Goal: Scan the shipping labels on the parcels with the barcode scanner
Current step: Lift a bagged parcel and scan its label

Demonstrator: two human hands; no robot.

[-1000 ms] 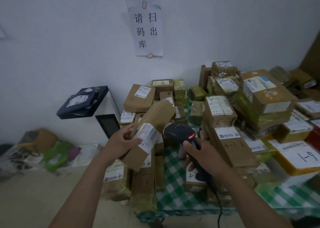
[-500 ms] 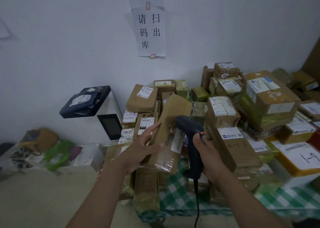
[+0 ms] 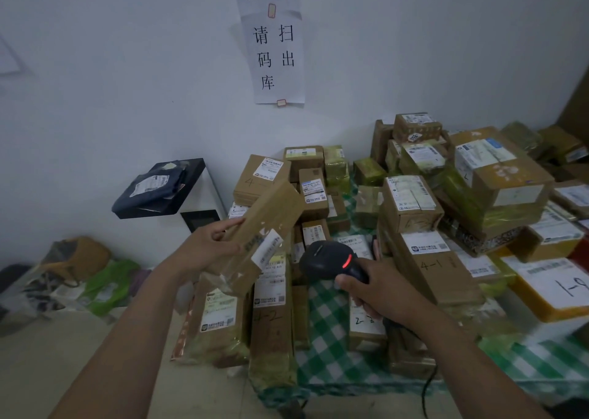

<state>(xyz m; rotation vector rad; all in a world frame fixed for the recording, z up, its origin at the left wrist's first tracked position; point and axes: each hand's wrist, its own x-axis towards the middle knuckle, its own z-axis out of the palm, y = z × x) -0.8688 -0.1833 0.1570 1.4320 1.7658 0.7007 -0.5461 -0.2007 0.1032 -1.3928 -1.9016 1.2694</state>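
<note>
Against the white wall (image 3: 127, 68) stands a table (image 3: 331, 323) under a green-and-white checked cloth, loaded from its left edge to its right edge with a pile of parcels (image 3: 497, 189): brown cartons, several wrapped in yellowish tape, most bearing white labels. One carton near the front is hand-marked 4-1 (image 3: 430, 265); a yellow parcel towards the right edge is marked 1-9 (image 3: 554, 288). More cartons stand on end against the table's front left corner.

A paper notice (image 3: 274, 45) with handwritten characters is fixed to the wall above the pile. Left of the table is a white unit (image 3: 204, 195) with a black top, and a dark bagged parcel (image 3: 156, 189) lies on it. Crumpled bags (image 3: 105, 284) lie on the floor at the wall's foot, further left.

The long brown carton (image 3: 264, 227) is held in the air over the table's front left corner, tilted, its upper end pointing up and right. The left hand (image 3: 204, 249) grasps it at mid-length, thumb along the near face, fingers curled round the underside.

The right hand (image 3: 379, 291) is clenched round the handle of the black barcode scanner (image 3: 331, 259), whose head is turned towards the carton's lower half and sits just beside it, apart. A black cable (image 3: 427, 383) hangs from the handle.

The carton's shipping label (image 3: 267, 251) faces the scanner, print too blurred to read. A red light (image 3: 347, 261) shows on the scanner head.
</note>
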